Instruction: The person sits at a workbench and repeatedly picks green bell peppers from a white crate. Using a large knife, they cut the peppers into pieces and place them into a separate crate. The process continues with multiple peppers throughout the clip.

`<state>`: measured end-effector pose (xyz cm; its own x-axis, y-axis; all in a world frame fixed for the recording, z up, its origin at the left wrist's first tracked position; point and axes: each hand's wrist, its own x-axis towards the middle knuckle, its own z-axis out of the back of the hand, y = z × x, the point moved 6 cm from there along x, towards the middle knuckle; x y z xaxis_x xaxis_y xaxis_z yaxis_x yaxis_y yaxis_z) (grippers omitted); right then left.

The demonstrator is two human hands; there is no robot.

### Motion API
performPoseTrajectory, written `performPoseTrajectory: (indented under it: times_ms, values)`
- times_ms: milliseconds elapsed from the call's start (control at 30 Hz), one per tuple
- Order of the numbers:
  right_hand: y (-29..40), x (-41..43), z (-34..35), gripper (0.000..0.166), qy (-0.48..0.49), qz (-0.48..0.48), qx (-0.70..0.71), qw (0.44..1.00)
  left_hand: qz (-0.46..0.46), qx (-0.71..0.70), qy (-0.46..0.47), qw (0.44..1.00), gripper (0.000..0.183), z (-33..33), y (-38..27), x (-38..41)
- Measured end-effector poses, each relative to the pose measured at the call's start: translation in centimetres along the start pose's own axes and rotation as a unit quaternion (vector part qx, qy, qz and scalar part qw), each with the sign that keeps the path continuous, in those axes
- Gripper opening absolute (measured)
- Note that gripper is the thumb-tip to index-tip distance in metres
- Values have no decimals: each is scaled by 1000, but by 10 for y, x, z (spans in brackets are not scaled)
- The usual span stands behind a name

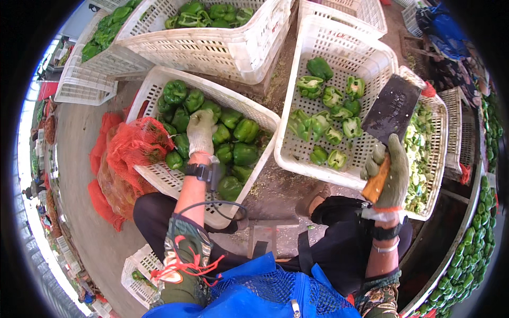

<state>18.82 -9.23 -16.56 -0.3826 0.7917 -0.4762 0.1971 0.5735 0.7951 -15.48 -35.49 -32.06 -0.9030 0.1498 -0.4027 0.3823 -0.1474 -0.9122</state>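
Observation:
My left hand (201, 131), in a pale knit glove, reaches down among whole green bell peppers (245, 131) in a white plastic crate (246, 104). Its fingertips are hidden, so I cannot tell whether they grip a pepper. My right hand (395, 175), in a soiled glove, holds a cleaver (391, 107) by its wooden handle. The broad dark blade points away from me, over the right side of a second white crate (292, 153). Cut pepper halves (332, 96) lie scattered on that crate's perforated bottom, along with a seemingly whole pepper (319, 68).
Pale green cuttings (416, 167) fill a crate at the right. Red mesh sacks (127, 159) lean against the left crate. Stacked crates (214, 51) holding peppers stand ahead. More peppers (463, 266) lie along the far right. A small crate (137, 274) sits lower left.

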Motion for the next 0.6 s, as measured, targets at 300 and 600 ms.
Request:
performPoseTrajectory:
  times_ms: [300,600]
  values:
    - [-19,-9,-20,25,-51,-85,-38,994,-94,703,146,690,86,-100,126,26]
    - [-26,-14,-13,19,-21,-96,-104,990,-53,596,121,792,87,-84,119,37]
